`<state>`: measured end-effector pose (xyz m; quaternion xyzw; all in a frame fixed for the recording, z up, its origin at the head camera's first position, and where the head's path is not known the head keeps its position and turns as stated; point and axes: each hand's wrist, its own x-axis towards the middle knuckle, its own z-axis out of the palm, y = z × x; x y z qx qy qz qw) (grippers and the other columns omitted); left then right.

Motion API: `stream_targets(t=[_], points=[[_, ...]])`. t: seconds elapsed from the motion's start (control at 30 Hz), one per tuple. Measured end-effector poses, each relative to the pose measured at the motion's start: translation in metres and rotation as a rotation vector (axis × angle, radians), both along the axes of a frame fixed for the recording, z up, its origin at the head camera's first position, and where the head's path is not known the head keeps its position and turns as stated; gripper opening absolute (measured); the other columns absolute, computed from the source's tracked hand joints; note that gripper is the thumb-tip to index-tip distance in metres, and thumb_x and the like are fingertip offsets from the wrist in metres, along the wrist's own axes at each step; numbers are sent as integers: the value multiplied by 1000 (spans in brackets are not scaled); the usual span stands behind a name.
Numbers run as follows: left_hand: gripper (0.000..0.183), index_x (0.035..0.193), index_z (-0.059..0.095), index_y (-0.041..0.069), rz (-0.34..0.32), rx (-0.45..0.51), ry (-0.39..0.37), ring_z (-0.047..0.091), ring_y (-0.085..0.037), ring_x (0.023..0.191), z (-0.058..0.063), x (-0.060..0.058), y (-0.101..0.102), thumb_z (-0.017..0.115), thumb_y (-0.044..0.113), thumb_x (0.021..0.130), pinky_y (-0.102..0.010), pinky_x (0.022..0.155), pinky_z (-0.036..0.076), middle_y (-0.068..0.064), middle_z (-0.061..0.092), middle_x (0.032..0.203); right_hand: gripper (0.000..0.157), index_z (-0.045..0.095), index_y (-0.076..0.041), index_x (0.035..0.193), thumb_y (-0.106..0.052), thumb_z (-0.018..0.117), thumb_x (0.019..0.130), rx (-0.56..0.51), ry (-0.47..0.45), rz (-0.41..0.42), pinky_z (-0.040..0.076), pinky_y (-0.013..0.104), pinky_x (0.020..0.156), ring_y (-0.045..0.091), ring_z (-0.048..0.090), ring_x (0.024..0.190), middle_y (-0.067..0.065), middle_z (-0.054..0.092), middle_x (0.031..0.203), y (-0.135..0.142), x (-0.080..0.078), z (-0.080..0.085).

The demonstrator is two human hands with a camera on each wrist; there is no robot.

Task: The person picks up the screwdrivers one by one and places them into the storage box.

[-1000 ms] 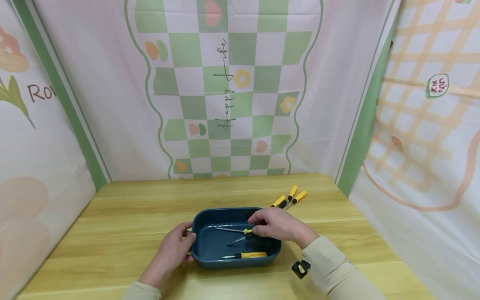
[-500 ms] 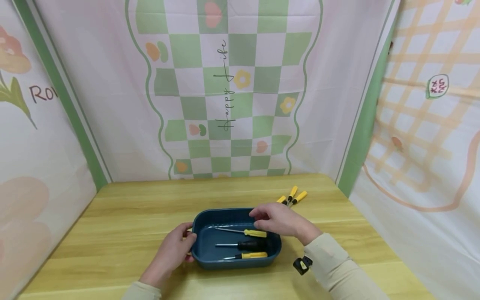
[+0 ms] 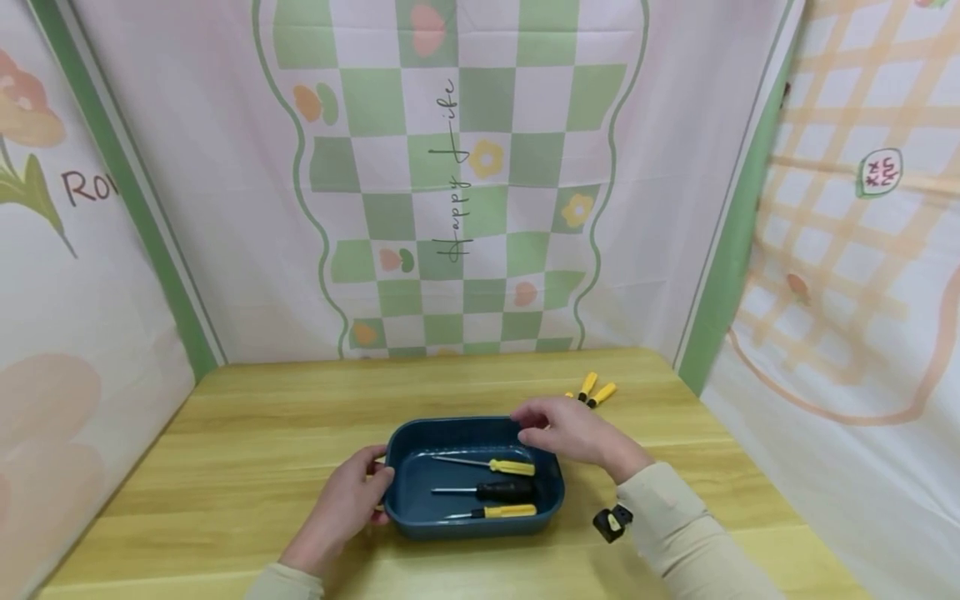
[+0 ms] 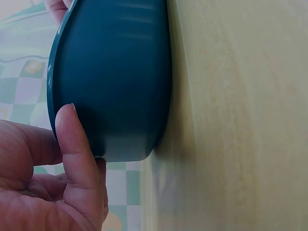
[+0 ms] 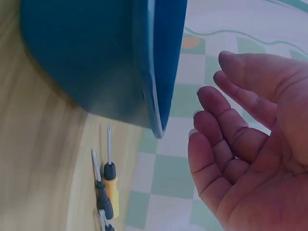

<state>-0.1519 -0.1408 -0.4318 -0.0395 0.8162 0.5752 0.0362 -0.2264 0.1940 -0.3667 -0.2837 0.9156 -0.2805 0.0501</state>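
Note:
A dark blue rectangular box [image 3: 442, 530] stands on the table. Inside lie a screwdriver with a yellow handle [image 3: 512, 467], a black-handled screwdriver [image 3: 504, 491] in the middle and a yellow-and-black screwdriver [image 3: 508, 511] near the front wall, all with shafts to the left. My left hand [image 3: 345, 498] grips the box's left end, its thumb and fingers around the rim and wall in the left wrist view. Above the box's back right corner is my right hand [image 3: 572, 432]; the right wrist view shows its fingers [image 5: 204, 154] loosely bent, holding nothing.
Several more screwdrivers [image 3: 602, 394] lie on the wooden table [image 3: 285, 408] behind the box at the right, partly hidden by my right hand. A patterned cloth [image 3: 483, 208] hangs behind the table, with others at both sides.
The black screwdriver, tilted under my right hand earlier, now lies flat in the box. My right hand has let go and moved up and right. My left hand keeps its place.

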Motion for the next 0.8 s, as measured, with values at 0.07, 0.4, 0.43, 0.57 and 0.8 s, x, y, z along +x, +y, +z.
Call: stream_targets(t=[0.07,0.4,0.43,0.57,0.8], points=[[45,150,51,2,-1,2,0,62,-21,74,0,0,0,55,13,107,-33,56,61,-15,58,119,33,70,-9,131,-23,67,102,-9,0,-27,59,42,93,17,65,105,7,72,122,3,-2,1],[45,150,50,2,-3,9,-5,62,-21,74,2,1,-1,55,14,107,-33,57,61,-16,58,120,38,66,-6,137,-25,62,104,-59,66,-86,59,51,98,35,65,121,15,68,134,21,-14,8],[45,150,50,2,-4,8,-6,62,-21,74,2,1,-1,55,14,107,-33,57,61,-16,58,121,38,66,-6,138,-25,62,104,-61,72,-97,58,52,98,36,65,122,15,68,135,22,-15,9],[45,150,50,2,-6,7,-8,62,-21,74,2,1,0,55,14,107,-34,57,61,-16,58,121,40,65,-7,140,-27,62,104,-65,83,-135,58,53,98,41,62,126,18,65,138,28,-21,11],[45,150,51,2,-2,7,0,62,-21,75,0,0,0,55,13,107,-33,57,61,-16,58,120,41,62,-5,142,-23,61,105,-78,83,-177,59,53,96,44,60,127,22,61,142,38,-31,7]])
